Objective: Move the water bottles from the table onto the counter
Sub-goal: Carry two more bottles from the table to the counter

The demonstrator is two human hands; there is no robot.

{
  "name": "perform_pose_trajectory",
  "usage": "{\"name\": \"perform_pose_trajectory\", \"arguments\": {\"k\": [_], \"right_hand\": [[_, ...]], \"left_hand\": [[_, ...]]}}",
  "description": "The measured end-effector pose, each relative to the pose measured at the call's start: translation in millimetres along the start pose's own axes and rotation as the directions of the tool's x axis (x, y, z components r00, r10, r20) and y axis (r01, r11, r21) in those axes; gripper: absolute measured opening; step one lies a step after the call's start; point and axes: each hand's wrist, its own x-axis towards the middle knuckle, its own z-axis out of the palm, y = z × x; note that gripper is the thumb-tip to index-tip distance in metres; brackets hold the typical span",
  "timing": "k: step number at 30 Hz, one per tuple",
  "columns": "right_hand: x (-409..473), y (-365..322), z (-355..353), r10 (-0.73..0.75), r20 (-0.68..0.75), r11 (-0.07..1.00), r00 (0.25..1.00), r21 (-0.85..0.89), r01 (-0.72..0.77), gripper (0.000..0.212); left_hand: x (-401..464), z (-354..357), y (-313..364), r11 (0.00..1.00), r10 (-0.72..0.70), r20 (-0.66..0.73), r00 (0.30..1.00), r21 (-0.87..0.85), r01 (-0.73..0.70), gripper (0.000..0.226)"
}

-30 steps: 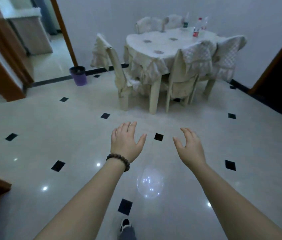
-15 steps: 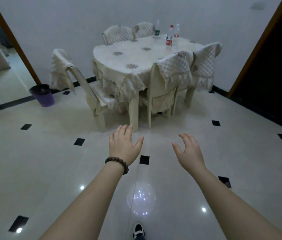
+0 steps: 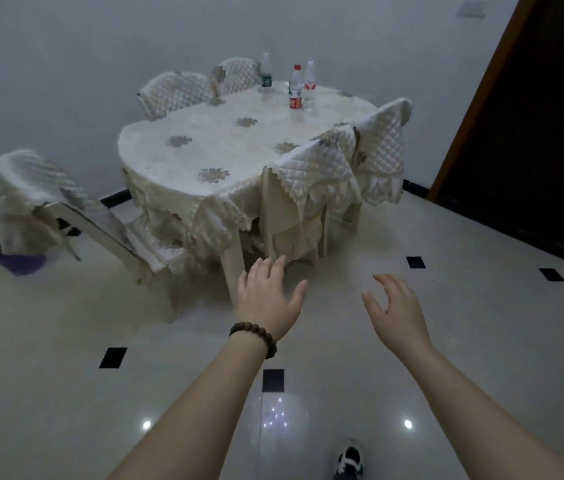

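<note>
Three water bottles stand on the far side of a cloth-covered table [image 3: 211, 150]: one with a green label [image 3: 266, 77], one with a red cap and red label [image 3: 296, 89], and one with a red label [image 3: 310, 77] just behind it. My left hand [image 3: 266, 299], with a bead bracelet at the wrist, is held out over the floor, fingers spread and empty. To its right my right hand [image 3: 396, 308] is also open and empty. Both hands are well short of the table. No counter is in view.
Covered chairs ring the table: one pulled out at the left [image 3: 66, 216], two on the near right [image 3: 311, 181], two at the back [image 3: 183, 91]. A purple bin [image 3: 21, 263] sits behind the left chair. A dark doorway [image 3: 533, 133] opens at the right. My shoe [image 3: 349, 459] is on the tiled floor.
The table has come closer and larger in view as I walk toward it. Both hands stay held out, open and empty.
</note>
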Motion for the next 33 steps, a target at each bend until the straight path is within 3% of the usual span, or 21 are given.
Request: {"name": "perform_pose_trajectory", "arguments": {"k": [17, 24, 30, 33], "right_hand": [[389.5, 110.6, -81.7, 0.023, -0.095, 1.0, 0.995, 0.022, -0.021, 0.046], [513.9, 132.1, -90.8, 0.003, -0.086, 0.999, 0.996, 0.032, 0.0, 0.047], [649.5, 143.1, -68.9, -0.038, -0.065, 0.999, 0.997, 0.029, 0.04, 0.048], [732.5, 134.3, -49.5, -0.109, -0.012, 0.994, 0.994, 0.015, 0.109, 0.045]], "left_hand": [[373.3, 119.2, 154.6, 0.999, 0.046, 0.002, 0.999, -0.018, -0.046, 0.065], [496.1, 149.8, 182.8, 1.0, 0.024, 0.004, 1.0, -0.012, -0.024, 0.066], [619.3, 184.5, 183.0, 0.999, 0.018, -0.102, 0.995, -0.047, -0.023, 0.062], [689.4, 200.5, 166.9, 0.996, -0.058, -0.132, 0.989, -0.082, 0.047, 0.062]]}}
